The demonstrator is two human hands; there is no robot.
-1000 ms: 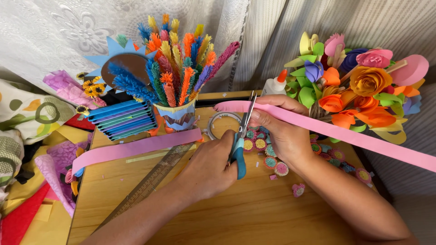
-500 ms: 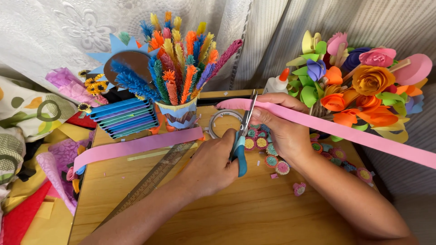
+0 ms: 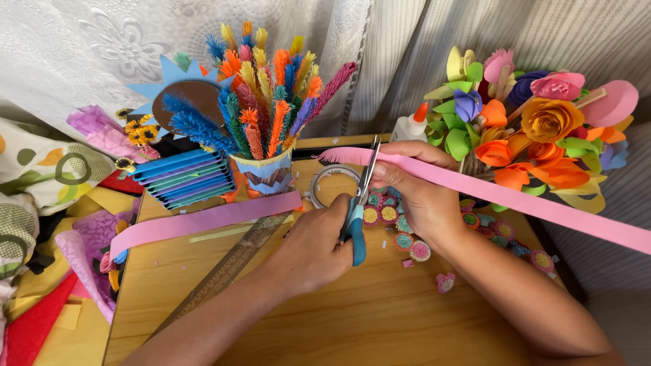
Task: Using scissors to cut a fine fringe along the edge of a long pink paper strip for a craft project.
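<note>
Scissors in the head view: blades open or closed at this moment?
Slightly open. The scissors in the left hand show two blade tips parted in a narrow V at the fringed edge of the pink paper strip, held by the right hand.

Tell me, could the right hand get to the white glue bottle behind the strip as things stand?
Probably yes, but not freely. The glue bottle stands just beyond the right hand with open space between, yet that hand is pinching the pink paper strip while the left hand works the scissors, so it would have to let go.
</note>
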